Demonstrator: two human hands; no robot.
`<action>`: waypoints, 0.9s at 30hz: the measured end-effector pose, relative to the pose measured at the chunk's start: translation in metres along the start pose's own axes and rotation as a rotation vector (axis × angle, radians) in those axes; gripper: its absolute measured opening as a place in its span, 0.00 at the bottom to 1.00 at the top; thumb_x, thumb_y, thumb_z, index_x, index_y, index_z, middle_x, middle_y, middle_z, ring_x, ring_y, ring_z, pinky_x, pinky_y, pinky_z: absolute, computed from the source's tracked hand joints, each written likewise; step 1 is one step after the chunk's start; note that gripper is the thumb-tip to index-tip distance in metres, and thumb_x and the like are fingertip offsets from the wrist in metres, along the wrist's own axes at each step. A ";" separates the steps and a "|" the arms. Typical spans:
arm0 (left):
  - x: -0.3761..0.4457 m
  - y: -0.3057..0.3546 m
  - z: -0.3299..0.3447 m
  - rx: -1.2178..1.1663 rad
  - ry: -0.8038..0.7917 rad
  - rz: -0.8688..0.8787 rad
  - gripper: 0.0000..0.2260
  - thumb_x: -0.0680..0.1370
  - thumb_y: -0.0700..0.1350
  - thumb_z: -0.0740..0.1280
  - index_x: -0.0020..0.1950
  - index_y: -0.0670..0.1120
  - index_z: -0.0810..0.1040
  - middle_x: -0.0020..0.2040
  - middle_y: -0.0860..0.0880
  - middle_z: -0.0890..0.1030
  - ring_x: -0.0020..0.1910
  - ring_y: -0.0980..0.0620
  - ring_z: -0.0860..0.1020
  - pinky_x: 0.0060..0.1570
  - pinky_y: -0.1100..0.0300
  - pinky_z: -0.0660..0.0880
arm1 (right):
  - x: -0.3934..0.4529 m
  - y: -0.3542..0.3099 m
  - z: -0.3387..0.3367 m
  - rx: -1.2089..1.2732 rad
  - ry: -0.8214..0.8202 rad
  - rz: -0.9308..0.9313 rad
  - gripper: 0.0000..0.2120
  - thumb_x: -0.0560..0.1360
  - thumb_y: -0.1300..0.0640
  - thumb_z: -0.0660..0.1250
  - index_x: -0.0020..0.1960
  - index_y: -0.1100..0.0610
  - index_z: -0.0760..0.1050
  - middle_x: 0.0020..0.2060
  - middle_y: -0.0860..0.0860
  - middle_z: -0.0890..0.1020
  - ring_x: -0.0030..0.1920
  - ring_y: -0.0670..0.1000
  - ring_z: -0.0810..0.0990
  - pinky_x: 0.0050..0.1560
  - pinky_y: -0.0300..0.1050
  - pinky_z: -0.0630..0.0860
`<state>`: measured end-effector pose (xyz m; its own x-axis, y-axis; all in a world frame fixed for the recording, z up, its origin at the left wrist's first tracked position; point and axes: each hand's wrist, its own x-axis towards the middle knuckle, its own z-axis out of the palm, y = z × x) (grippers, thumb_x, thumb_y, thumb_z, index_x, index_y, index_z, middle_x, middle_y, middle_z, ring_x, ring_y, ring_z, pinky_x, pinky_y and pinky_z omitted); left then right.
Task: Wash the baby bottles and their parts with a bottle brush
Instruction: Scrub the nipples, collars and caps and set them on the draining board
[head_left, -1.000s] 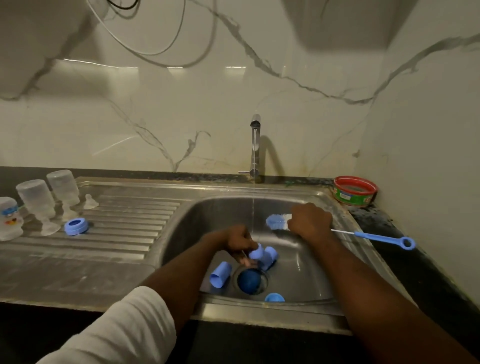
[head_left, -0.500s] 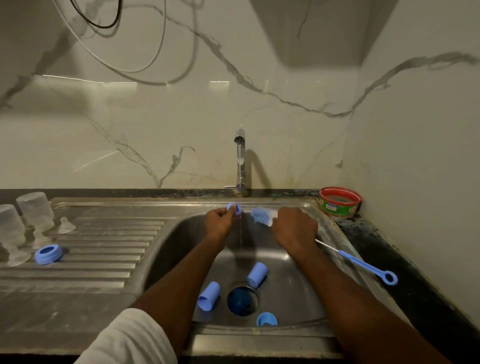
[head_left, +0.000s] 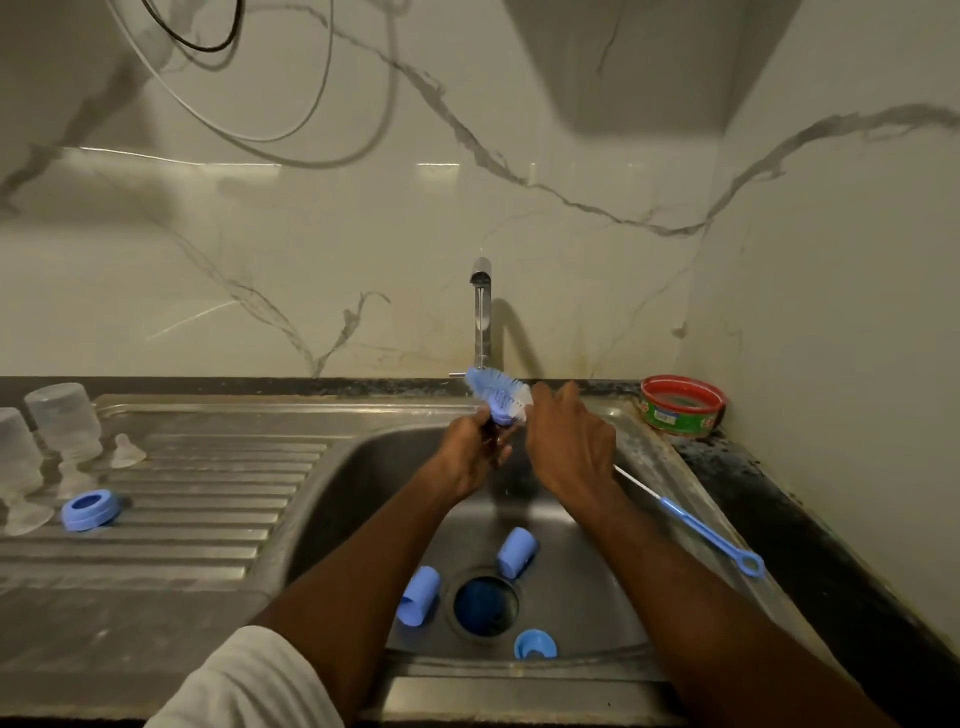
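Scrubbing a small blue part over the sink

Over the sink (head_left: 644, 457), below the tap (head_left: 481, 312), my right hand (head_left: 569, 447) grips the bottle brush (head_left: 498, 395); my left hand (head_left: 475, 452) has lifted a small blue part (head_left: 501, 415) from the basin up against its bristles, fingers pinching it. Two caps (head_left: 420, 595) wait by the drain.

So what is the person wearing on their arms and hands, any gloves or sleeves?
No gloves: both hands, left and right, are bare, and so are the forearms. The only clothing in view is a short white sleeve on the left upper arm. No watch or bracelet shows; whether a ring is worn cannot be told.
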<state>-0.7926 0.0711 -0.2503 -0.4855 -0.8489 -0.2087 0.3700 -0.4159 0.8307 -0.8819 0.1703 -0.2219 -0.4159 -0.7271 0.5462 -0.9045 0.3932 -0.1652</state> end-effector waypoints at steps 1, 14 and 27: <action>-0.001 0.002 0.002 0.016 0.010 0.017 0.11 0.84 0.46 0.62 0.54 0.42 0.82 0.41 0.46 0.80 0.35 0.52 0.74 0.38 0.59 0.72 | 0.002 0.001 -0.001 -0.002 0.015 0.019 0.14 0.81 0.50 0.63 0.65 0.51 0.70 0.56 0.55 0.75 0.46 0.56 0.81 0.38 0.47 0.65; -0.002 0.005 -0.009 -0.124 0.011 0.127 0.13 0.83 0.43 0.64 0.63 0.37 0.79 0.56 0.38 0.84 0.56 0.44 0.83 0.65 0.49 0.77 | 0.005 0.000 0.007 0.149 0.022 0.000 0.11 0.82 0.49 0.61 0.62 0.51 0.72 0.52 0.53 0.81 0.47 0.55 0.81 0.39 0.47 0.71; -0.004 0.015 -0.005 -0.216 0.128 0.202 0.08 0.83 0.40 0.63 0.53 0.38 0.80 0.48 0.41 0.84 0.48 0.47 0.83 0.48 0.57 0.83 | 0.004 0.001 -0.006 0.082 0.040 -0.065 0.16 0.81 0.47 0.61 0.65 0.52 0.71 0.57 0.53 0.73 0.44 0.55 0.79 0.39 0.46 0.66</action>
<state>-0.7809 0.0669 -0.2395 -0.2864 -0.9498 -0.1256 0.6148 -0.2828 0.7362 -0.8841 0.1710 -0.2149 -0.3531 -0.7263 0.5898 -0.9350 0.2970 -0.1940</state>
